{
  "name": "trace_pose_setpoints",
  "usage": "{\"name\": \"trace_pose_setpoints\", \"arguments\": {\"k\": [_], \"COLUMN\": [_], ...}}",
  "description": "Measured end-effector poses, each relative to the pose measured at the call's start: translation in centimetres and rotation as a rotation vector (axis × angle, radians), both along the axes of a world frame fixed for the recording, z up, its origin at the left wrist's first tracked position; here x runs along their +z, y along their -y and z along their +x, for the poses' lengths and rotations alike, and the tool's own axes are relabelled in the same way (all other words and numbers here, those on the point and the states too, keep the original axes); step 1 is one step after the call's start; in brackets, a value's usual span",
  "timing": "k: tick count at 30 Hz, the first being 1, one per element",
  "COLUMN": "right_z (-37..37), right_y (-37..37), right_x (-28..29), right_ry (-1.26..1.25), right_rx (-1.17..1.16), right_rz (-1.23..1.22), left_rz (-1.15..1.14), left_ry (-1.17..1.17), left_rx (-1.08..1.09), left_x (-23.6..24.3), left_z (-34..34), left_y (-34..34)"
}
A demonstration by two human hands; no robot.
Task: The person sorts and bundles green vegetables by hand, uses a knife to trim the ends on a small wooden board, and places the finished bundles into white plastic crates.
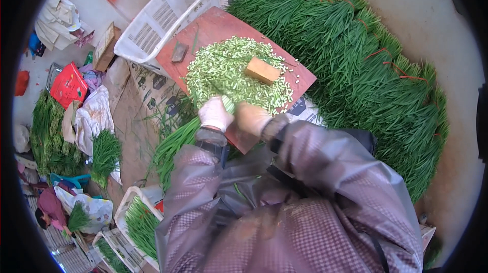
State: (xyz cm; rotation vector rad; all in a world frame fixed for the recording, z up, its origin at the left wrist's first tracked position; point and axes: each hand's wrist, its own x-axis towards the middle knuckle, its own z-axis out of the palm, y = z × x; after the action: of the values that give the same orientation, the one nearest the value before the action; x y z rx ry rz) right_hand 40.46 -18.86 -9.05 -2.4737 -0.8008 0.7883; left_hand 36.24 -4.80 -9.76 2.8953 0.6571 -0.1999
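My left hand [215,114], in a white glove, is closed around a bunch of green chives [178,143]. Pale cut ends stick out past its fingers, while the long leaves trail down to the left. Close beside those ends is my right hand [252,119], blurred and curled like a fist; what it grips cannot be made out. Both hands are at the near edge of a reddish board [213,21]. Heaped over the board are short chopped stem pieces [229,64]. A tan block [262,70] rests on the heap, and a small dark block [179,52] lies at the board's left.
A white plastic basket [133,39] stands behind the board. Tied bundles of chives [351,54] are piled along the right wall. More chives fill a white crate [140,222] at lower left. A person in a maroon top [55,202] is far left, by a red box [68,86].
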Motion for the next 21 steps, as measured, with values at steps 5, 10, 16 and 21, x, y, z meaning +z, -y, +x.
{"name": "trace_pose_setpoints", "arguments": {"k": [5,10,16,21], "right_z": [3.2,-0.4,0.5,-2.5], "right_y": [0.4,2.9,0.7,3.6], "right_x": [-0.9,-1.0,-5.8,-3.6], "right_ry": [-0.081,-0.057,0.025,-0.110], "right_rx": [0.098,0.111,-0.128,0.001], "right_rz": [-0.025,0.062,0.075,0.002], "left_rz": [-0.046,-0.034,-0.062,-0.032], "left_ry": [-0.023,-0.075,-0.051,-0.043], "left_rx": [0.007,0.028,0.037,0.059], "left_x": [0.9,0.8,1.6,0.0], "left_z": [1.5,0.3,1.2,-0.3], "left_y": [1.8,0.7,2.2,0.7]}}
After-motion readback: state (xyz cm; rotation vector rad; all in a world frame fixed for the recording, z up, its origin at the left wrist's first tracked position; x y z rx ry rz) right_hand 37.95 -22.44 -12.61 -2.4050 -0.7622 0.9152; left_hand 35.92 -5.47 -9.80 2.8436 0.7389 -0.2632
